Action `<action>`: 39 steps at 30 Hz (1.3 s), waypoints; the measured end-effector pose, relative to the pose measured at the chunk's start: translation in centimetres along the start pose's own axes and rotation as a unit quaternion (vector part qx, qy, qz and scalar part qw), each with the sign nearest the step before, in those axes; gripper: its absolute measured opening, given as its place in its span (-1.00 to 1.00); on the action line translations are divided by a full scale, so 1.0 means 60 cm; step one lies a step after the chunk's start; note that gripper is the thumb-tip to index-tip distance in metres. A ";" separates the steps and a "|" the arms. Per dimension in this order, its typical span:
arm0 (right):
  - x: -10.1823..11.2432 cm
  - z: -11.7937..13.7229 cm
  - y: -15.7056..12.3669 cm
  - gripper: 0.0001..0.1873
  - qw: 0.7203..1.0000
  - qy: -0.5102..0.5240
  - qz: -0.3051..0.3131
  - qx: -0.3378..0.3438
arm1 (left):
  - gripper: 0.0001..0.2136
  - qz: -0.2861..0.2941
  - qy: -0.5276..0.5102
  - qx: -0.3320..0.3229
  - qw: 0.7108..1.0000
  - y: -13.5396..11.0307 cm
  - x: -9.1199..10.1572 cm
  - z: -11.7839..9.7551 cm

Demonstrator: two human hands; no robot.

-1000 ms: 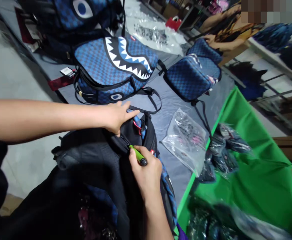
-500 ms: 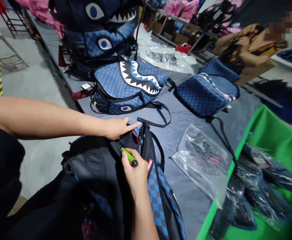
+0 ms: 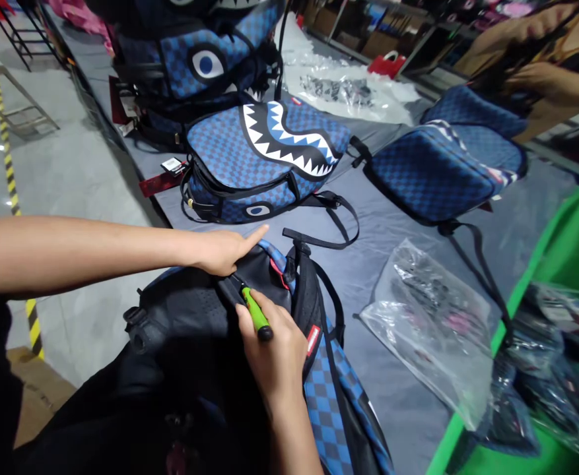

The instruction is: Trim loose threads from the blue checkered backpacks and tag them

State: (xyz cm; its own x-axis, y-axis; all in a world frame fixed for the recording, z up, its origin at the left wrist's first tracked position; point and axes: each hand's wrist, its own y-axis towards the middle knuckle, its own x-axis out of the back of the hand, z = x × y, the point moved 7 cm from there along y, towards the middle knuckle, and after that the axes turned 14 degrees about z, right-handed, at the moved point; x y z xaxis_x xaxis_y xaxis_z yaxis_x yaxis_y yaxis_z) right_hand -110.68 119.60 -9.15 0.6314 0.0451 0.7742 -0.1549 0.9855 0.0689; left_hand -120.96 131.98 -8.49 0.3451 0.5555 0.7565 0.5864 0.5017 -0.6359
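A black and blue-checkered backpack (image 3: 190,310) lies close to me, its black padded back facing up. My left hand (image 3: 222,252) grips the upper edge near the carry handle (image 3: 273,254), one finger stretched out and the others bent against the fabric. In my right hand (image 3: 272,340) is a slim tool with a bright green handle (image 3: 254,310) and black end. Its narrow dark tip meets the black strip below my left fingers; the tip's exact shape is too small to tell. A red label (image 3: 312,340) shows on the shoulder strap.
Beyond lies a checkered backpack with shark teeth (image 3: 269,145), in front of stacked backpacks (image 3: 195,66). Another backpack (image 3: 442,165) rests near a co-worker's hands (image 3: 541,79). A clear plastic bag (image 3: 428,330) lies beside a green bin (image 3: 541,264) holding wrapped items.
The view has shifted, so the table things sit farther right. My left hand's fingers have drawn in toward the tool tip. The right hand keeps the green tool at the same strip.
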 end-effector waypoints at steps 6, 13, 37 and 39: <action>-0.009 0.024 0.023 -0.69 0.998 -0.050 0.009 0.039 | -0.06 0.006 0.014 -0.005 1.000 0.012 -0.001 0.011; -0.019 0.011 0.038 -0.72 1.000 -0.025 -0.005 0.017 | -0.04 0.018 -0.013 0.003 1.000 0.021 -0.008 0.017; -0.020 -0.008 0.052 -0.66 0.983 0.165 0.078 -0.007 | -0.06 0.005 -0.004 -0.018 1.000 0.028 -0.011 0.029; -0.019 -0.007 0.052 -0.65 0.982 0.169 0.080 -0.004 | -0.06 0.001 0.000 -0.016 1.000 0.030 -0.012 0.030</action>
State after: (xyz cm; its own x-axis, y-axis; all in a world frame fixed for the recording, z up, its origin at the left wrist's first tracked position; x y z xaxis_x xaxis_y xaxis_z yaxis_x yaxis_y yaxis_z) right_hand -111.55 122.68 -10.06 0.8156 0.2505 0.5216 -0.2680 0.9625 -0.0432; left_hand -121.50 133.69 -10.42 0.3469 0.5558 0.7555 0.6088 0.4793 -0.6321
